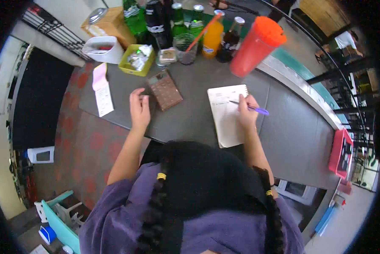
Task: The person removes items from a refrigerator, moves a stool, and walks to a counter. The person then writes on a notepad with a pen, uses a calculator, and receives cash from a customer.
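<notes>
Right hand (248,112) pinches slim purple pen (259,111), slanting tip over white spiral notepad (228,125); half-open left hand (139,109), empty, near worktop's (190,116) front edge.

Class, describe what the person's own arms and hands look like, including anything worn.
The left sleeve is purple and loose, ending around the elbow; the forearm beyond is bare. The right sleeve, also purple, is partly hidden by a braid. The left hand and right hand wear no gloves.
</notes>
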### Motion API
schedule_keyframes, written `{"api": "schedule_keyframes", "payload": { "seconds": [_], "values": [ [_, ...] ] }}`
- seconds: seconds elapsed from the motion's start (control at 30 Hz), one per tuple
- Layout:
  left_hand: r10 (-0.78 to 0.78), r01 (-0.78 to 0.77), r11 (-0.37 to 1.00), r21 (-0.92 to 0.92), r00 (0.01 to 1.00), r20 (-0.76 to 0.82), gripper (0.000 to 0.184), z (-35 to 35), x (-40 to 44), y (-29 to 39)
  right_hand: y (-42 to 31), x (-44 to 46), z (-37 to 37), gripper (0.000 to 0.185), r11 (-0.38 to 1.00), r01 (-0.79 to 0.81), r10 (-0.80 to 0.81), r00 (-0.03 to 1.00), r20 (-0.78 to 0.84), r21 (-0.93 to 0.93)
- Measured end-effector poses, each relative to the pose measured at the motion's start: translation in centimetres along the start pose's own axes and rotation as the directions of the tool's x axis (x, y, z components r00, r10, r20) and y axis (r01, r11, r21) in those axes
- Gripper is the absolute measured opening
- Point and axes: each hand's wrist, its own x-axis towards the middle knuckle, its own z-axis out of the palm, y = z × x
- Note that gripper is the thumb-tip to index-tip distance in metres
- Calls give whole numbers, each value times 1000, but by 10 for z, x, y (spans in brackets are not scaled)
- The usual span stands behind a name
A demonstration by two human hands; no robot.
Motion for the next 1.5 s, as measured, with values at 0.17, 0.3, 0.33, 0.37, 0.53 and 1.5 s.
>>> {"api": "schedule_keyframes", "payload": {
  "seconds": [0.17,0.3,0.33,0.37,0.53,1.5],
  "values": [
    [93,-93,996,7,996,16,26,1,1,15,8,-3,3,36,999,-39,40,996,-80,12],
    [88,-89,996,21,995,44,26,2,2,21,-1,-3,5,35,992,-109,110,994,-19,64],
    [90,-91,995,27,995,43,26,2,2,18,-5,-4,6,35,994,-109,109,994,-11,10],
    [92,-93,995,34,995,41,26,2,1,17,-10,-3,6,35,993,-109,109,994,-3,-43],
    [128,-128,990,61,992,6,16,3,2,11,-8,-3,7,35,985,7,-5,1000,11,-175],
    [-16,25,991,132,998,-67,16,4,1,0,-6,-5,6,35,978,89,-95,995,-21,-191]
  ]
}}
